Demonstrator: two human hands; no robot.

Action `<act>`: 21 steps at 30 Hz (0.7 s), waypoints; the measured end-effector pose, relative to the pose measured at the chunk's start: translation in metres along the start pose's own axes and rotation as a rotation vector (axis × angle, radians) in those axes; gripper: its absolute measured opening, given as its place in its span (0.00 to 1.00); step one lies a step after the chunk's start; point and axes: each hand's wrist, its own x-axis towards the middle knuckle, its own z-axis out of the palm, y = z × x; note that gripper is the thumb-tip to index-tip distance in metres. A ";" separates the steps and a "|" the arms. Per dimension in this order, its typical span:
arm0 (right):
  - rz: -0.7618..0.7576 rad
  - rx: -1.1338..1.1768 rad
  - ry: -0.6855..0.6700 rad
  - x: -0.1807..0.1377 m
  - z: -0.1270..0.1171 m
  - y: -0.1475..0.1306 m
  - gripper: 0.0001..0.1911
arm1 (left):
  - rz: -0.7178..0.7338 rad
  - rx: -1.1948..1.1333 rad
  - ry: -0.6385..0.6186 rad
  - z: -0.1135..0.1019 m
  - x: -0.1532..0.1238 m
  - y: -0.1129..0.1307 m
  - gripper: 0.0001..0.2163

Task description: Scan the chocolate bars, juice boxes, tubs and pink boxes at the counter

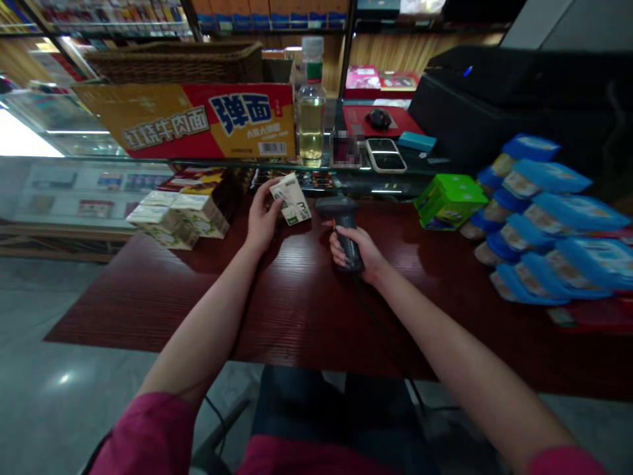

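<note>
- On the left of the desk (297,310), white packs (180,218) are set side by side, apart from the left hand (262,218).
- Behind them, a basket (178,63) is seen above a box (198,125); the contents of both are hidden.
- A carton (295,201) is gripped by the left hand, thumb across its face, above the desk.
- A bottle (311,125), partly filled with yellowish liquid, is stood beside the box.
- The scanner (339,208), just right of the carton, is gripped by its handle in the right hand (363,251).
- At far right, blue-lidded tubs (548,221) are stacked, brownish contents showing.
</note>
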 end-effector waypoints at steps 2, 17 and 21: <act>-0.007 0.008 0.012 0.005 0.000 0.002 0.20 | -0.069 -0.101 -0.011 -0.002 0.001 -0.006 0.25; -0.011 0.066 0.044 -0.005 -0.006 0.004 0.19 | 0.077 0.441 0.133 0.015 -0.009 0.014 0.36; -0.022 0.085 0.048 -0.006 -0.007 0.003 0.20 | -0.017 0.266 0.024 0.007 -0.004 0.004 0.31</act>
